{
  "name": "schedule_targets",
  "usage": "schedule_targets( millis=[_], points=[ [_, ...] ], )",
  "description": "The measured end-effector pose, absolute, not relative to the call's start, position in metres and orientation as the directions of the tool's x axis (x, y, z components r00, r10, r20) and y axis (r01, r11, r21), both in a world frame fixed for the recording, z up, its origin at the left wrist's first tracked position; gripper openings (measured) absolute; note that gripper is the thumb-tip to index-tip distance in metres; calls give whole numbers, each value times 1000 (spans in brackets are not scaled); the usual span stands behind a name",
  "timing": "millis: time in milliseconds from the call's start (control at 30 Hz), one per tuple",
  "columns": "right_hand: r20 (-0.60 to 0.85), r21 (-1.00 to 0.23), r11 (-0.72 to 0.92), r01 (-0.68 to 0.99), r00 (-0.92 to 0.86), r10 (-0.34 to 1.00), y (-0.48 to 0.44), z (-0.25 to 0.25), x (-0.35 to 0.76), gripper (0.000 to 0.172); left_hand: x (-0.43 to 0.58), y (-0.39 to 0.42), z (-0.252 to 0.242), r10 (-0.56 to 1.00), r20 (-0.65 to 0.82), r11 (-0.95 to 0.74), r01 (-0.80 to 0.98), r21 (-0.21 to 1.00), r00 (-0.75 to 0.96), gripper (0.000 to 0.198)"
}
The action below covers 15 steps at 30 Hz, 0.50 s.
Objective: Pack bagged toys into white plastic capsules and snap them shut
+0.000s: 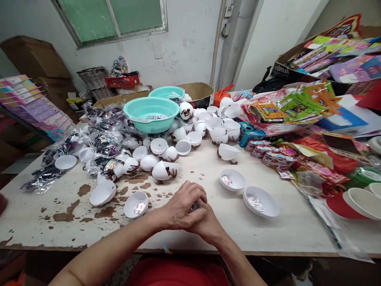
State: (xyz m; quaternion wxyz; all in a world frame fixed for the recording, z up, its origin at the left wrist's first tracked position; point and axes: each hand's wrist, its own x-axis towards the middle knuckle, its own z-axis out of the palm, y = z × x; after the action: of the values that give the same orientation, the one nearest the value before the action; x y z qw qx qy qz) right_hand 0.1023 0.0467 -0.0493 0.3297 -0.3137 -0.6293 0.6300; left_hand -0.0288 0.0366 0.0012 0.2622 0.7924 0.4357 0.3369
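My left hand (pixel 181 202) and my right hand (pixel 206 223) are pressed together over the table's near edge, fingers curled. A small dark, shiny bit shows between them, and the rest of it is hidden. To their left lies a white plastic half shell (pixel 127 204) with a red-and-white packet (pixel 139 207) in it. Off to the right sit two more half shells, a smaller one (pixel 238 178) and a larger one (pixel 270 200), each with such packets inside. Beyond my hands, a white shell with brown hand-like print (pixel 160 171) rests on its side.
Many white shells and clear-bagged dark pieces (pixel 108 143) cover the table's back left, around a turquoise basin (pixel 151 125). Green snack-like packets (pixel 303 104), patterned round tins (pixel 278 159) and red-and-white cups (pixel 342 204) crowd the right. The white tabletop (pixel 190 242) has brown worn patches at left.
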Motion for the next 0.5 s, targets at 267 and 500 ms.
schedule_targets(
  millis=[267, 500],
  points=[
    [-177, -980, -199, -18, -387, 905, 64, -64, 137, 54, -145, 143, 3, 901, 359, 75, 903, 423, -243, 5],
    [-214, -970, -237, -50, -285, 934, 64, -66, 158, 55, -132, 99, -9, 906, 165, 68, 518, 853, -390, 28]
  ],
)
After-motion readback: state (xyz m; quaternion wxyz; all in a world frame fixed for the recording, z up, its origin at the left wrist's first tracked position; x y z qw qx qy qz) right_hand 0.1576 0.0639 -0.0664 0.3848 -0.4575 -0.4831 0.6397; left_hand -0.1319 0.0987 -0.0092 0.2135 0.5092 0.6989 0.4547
